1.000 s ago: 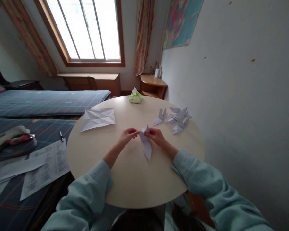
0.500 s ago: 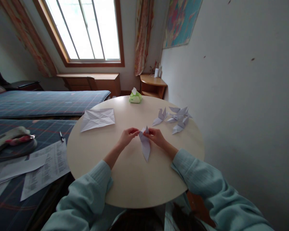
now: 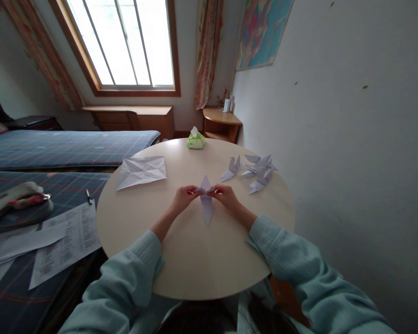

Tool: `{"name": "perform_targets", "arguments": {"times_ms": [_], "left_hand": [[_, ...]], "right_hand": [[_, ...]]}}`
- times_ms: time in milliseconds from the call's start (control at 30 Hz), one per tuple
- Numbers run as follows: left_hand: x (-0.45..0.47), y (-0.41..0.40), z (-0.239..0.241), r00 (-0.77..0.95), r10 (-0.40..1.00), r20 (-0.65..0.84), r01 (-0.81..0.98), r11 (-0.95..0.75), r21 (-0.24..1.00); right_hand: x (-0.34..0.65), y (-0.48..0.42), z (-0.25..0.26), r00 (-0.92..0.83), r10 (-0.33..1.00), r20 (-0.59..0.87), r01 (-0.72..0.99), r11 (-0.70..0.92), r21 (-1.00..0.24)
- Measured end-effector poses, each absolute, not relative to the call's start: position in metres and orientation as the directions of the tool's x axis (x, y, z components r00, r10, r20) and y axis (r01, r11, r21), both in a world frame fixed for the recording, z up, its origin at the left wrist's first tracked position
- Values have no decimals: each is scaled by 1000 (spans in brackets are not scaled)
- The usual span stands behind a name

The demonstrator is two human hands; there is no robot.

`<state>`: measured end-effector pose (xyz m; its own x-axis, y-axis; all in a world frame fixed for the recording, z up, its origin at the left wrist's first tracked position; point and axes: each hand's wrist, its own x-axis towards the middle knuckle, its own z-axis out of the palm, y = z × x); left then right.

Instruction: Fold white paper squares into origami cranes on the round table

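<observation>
Between my hands is a white origami crane (image 3: 206,209), its long pointed flaps reaching away from me and toward me. My left hand (image 3: 185,197) pinches its left side with thumb and forefinger. On the opposite side, my right hand (image 3: 226,196) pinches a small folded point. The fingertips cover part of the paper's middle. Several finished-looking paper cranes (image 3: 259,169) lie grouped at the table's right, with one more crane (image 3: 231,169) just left of them. A creased white sheet (image 3: 142,171) lies flat at the left.
The round cream table (image 3: 181,278) carries a green tissue pack (image 3: 195,140) at its far edge. Left of it, a plaid bed (image 3: 7,195) holds printed sheets (image 3: 69,241), a pen (image 3: 88,197) and a white-and-grey bundle (image 3: 16,202). A wall (image 3: 351,162) rises at the right.
The paper crane has turned and spread: a pointed flap now stands out beyond my fingers, and its near tip has moved left and away from me. Both hands stay nearly in place.
</observation>
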<state>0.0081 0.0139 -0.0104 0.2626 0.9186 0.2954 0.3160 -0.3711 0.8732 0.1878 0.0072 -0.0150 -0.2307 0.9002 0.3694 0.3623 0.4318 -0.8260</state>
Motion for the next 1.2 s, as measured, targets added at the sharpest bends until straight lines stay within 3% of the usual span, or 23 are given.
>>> {"name": "perform_targets", "arguments": {"times_ms": [133, 367, 700, 1000, 1200], "left_hand": [[7, 16, -13, 206, 930, 304, 453, -366, 813], [6, 22, -23, 281, 924, 258, 422, -360, 832], [6, 19, -18, 226, 933, 279, 541, -358, 761], [7, 21, -24, 285, 926, 247, 408, -351, 843], [6, 26, -29, 223, 941, 255, 397, -327, 858]], "right_hand": [[188, 7, -13, -231, 893, 386, 396, 449, -801], [193, 8, -10, -199, 894, 401, 436, 447, -781], [196, 9, -12, -310, 881, 358, 403, 463, -789], [196, 10, -13, -246, 883, 399, 444, 468, -764], [195, 11, -14, -226, 870, 438, 460, 491, -739]]}}
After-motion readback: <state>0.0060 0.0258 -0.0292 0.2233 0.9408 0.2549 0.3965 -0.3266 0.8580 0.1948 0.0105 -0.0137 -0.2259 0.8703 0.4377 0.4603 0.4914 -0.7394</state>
